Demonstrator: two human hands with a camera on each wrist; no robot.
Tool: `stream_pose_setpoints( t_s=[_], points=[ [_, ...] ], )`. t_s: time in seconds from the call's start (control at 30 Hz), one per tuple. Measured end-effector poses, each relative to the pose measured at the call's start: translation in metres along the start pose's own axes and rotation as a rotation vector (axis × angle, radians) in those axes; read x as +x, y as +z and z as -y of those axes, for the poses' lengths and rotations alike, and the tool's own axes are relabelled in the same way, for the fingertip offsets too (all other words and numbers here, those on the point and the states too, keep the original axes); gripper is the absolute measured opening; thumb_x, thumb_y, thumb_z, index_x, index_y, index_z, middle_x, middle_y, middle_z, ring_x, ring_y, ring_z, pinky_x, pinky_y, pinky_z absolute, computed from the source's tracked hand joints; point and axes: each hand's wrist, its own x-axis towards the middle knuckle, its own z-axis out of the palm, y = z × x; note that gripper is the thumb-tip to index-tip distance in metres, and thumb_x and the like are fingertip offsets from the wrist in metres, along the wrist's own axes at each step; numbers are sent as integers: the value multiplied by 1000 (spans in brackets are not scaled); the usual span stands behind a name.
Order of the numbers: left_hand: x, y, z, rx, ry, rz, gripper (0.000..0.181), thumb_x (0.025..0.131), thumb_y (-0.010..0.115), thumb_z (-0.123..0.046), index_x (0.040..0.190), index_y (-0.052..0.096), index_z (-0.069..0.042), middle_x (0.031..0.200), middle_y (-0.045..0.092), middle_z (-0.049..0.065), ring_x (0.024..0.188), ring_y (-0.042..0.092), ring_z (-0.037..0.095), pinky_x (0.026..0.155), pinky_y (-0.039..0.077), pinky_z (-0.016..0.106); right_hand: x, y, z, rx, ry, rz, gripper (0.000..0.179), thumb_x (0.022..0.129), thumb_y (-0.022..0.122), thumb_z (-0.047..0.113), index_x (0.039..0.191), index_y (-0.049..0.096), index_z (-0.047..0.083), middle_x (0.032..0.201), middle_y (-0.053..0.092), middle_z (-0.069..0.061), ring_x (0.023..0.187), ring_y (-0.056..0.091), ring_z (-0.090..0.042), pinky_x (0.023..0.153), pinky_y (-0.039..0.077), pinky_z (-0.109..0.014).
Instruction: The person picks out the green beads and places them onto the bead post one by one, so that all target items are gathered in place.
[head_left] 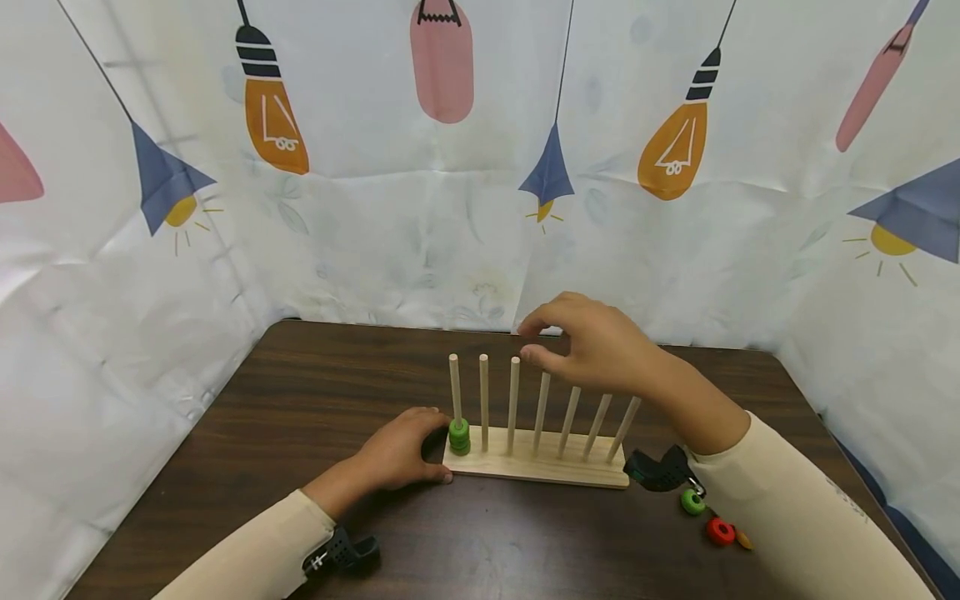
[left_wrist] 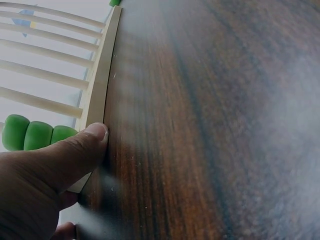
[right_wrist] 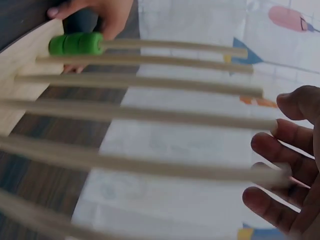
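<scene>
A pale wooden peg board (head_left: 536,468) with a row of several upright pegs (head_left: 513,404) stands on the table. Three green beads (right_wrist: 76,44) are stacked on its leftmost peg, down at the base. My left hand (head_left: 397,448) grips the board's left end, with the thumb on the front edge in the left wrist view and fingertips showing beyond the end. Above the middle pegs hovers my right hand (head_left: 600,346), fingers and thumb loosely curved and apart. Nothing is between them; in the right wrist view the fingertips are near the peg tops.
On the brown table (head_left: 337,367), a green bead (head_left: 692,502), a red bead (head_left: 721,532) and an orange piece (head_left: 743,540) lie beside the right forearm, partly hidden by the sleeve. A printed white curtain (head_left: 420,242) hangs behind the table and at its sides.
</scene>
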Motion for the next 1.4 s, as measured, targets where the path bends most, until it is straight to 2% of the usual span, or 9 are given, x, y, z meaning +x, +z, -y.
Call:
stream_pose_setpoints(
  t_s=[0.17,0.37,0.5,0.6,0.73,0.87,1.07,1.3,1.4],
  points=[
    [-1,0,1,2,-6,-1,70,74,93,-39,132,66,-11,138,61,12,137,48,36,108,43,55,-21,-10,-17,5,23,-29,19,95,75,26,113,74,20,110,68,8,105,62,-14,82,54,-42],
    [-2,-2,0,1,-9,-4,69,74,93,-38,131,67,-11,137,62,13,136,49,37,108,43,56,-48,-20,-35,-18,52,-72,17,94,76,21,112,74,20,108,68,8,96,61,-11,77,55,-38],
    [-2,-3,0,3,-6,-2,69,74,93,-38,131,66,-10,137,62,13,137,49,38,108,43,56,-66,-26,-47,-47,38,-130,19,92,78,15,110,74,19,106,69,9,93,61,-9,74,56,-38],
    [-1,-3,1,2,-7,0,69,74,93,-38,131,67,-11,137,62,12,137,49,37,109,43,56,-80,-30,-56,-68,20,-167,21,89,80,11,108,74,18,104,69,10,93,62,-8,74,55,-32],
    [-1,-3,0,-3,-7,0,68,73,93,-37,130,67,-11,136,63,12,137,49,37,109,43,55,-96,-32,-65,-82,13,-184,24,89,80,9,109,73,19,105,69,11,91,61,-7,75,50,-22],
    [-1,-3,0,-8,-5,0,68,73,94,-37,130,67,-11,136,63,13,136,49,37,109,43,55,-110,-31,-72,-87,18,-203,24,89,79,9,111,73,19,106,68,11,88,58,-4,75,48,-20],
    [0,-1,0,3,1,4,70,74,93,-38,132,66,-10,137,62,12,136,49,37,109,43,55,-129,-27,-85,-109,9,-218,30,85,82,5,111,74,16,105,70,9,86,59,-6,74,48,-18],
    [1,-1,-1,-2,18,2,70,73,93,-38,131,66,-10,135,63,12,135,50,37,109,43,55,-164,-23,-101,-140,124,-192,32,83,85,8,111,73,19,106,70,9,86,59,-5,75,47,-16],
    [1,-1,-1,1,16,0,69,73,93,-37,130,66,-10,135,63,12,135,50,37,109,43,55,-179,-21,-106,-144,184,-171,31,84,84,10,113,73,17,106,69,7,85,59,-5,72,49,-20]
  ],
)
